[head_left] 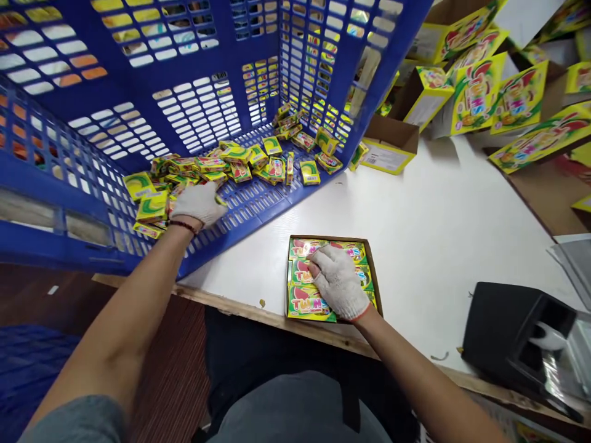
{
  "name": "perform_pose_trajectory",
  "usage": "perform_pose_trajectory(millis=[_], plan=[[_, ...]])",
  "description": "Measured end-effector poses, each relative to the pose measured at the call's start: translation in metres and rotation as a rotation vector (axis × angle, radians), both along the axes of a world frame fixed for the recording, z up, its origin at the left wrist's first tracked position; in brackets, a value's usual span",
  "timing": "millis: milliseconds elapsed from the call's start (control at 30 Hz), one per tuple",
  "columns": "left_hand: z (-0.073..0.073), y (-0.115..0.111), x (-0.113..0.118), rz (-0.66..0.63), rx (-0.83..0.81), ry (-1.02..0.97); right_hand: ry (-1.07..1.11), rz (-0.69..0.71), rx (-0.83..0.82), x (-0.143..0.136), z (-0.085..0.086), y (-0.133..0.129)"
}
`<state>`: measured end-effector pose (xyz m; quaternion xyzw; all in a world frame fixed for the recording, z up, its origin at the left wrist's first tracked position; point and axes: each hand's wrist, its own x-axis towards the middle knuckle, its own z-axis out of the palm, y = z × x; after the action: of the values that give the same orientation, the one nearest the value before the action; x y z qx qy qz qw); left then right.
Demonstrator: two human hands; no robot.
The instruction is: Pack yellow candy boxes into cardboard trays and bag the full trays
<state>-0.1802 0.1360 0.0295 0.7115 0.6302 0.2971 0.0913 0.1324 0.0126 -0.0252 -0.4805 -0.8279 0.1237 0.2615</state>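
Observation:
My left hand (198,204), in a white knit glove, reaches into a blue plastic crate (258,206) lying on its side. It is at a heap of small yellow-green candy boxes (212,163); its fingers are mostly hidden, and a yellow bit shows by its edge. On the table in front of me, a shallow display box (379,298) holds several small boxes marked TWINS (308,301), laid flat in two columns. My gloved right hand (340,280) rests over these boxes, thumb apart from the fingers, covering part of the right column.
Larger yellow TWINS cartons (478,92) are piled at the back right, some with open flaps. A black tape dispenser (512,332) stands at the right, near the wooden edge of the white table (425,227). One open carton (388,147) touches the crate's corner.

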Motion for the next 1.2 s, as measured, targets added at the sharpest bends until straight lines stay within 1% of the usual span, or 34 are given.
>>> perform_pose_trajectory(millis=[67,100,133,167,200,267,300,333,400,467,567,633,733,900,967,1033,1100,1200], plan=[[0.005,-0.013,0.015,-0.020,-0.097,-0.036,0.099,-0.042,0.054,0.001,0.001,-0.003],[0.005,-0.024,0.027,-0.047,-0.149,-0.098,0.151,-0.066,0.090,0.001,0.002,-0.004],[0.005,-0.037,0.042,-0.081,-0.178,-0.169,0.205,-0.086,0.125,0.001,0.003,-0.006],[0.005,-0.050,0.056,-0.108,-0.253,-0.342,0.259,-0.100,0.147,0.001,0.005,-0.007],[0.004,-0.063,0.071,-0.126,-0.323,-0.507,0.318,-0.106,0.146,0.000,0.008,-0.008],[0.004,-0.084,0.096,-0.152,-0.430,-0.749,0.454,-0.120,0.088,-0.002,0.014,-0.007],[0.003,-0.091,0.105,-0.165,-0.467,-0.809,0.513,-0.129,0.044,-0.002,0.018,-0.004],[0.003,-0.095,0.111,-0.179,-0.491,-0.824,0.552,-0.136,-0.004,-0.001,0.021,0.000],[-0.001,-0.096,0.119,-0.197,-0.479,-0.748,0.563,-0.143,-0.079,0.003,0.024,0.012],[-0.008,-0.091,0.121,-0.184,-0.388,-0.616,0.517,-0.143,-0.121,0.009,0.024,0.026],[-0.025,-0.085,0.122,-0.153,-0.216,-0.434,0.453,-0.146,-0.169,0.015,0.015,0.041],[-0.038,-0.086,0.122,-0.152,-0.116,-0.308,0.410,-0.136,-0.189,0.016,0.007,0.045],[-0.053,-0.091,0.123,-0.156,-0.006,-0.148,0.335,-0.133,-0.146,0.016,-0.002,0.044],[-0.070,-0.095,0.123,-0.148,0.015,-0.081,0.184,-0.218,-0.056,0.012,-0.006,0.039],[-0.074,-0.095,0.123,-0.133,0.024,-0.068,0.076,-0.212,-0.040,0.010,-0.005,0.040],[-0.074,-0.097,0.123,-0.148,0.020,-0.045,-0.033,-0.174,-0.029,0.011,-0.002,0.041],[-0.071,-0.101,0.125,-0.164,0.018,0.005,-0.110,-0.129,-0.020,0.011,0.001,0.042],[-0.060,-0.106,0.128,-0.187,-0.003,0.139,-0.207,-0.088,-0.008,0.012,0.007,0.043]])
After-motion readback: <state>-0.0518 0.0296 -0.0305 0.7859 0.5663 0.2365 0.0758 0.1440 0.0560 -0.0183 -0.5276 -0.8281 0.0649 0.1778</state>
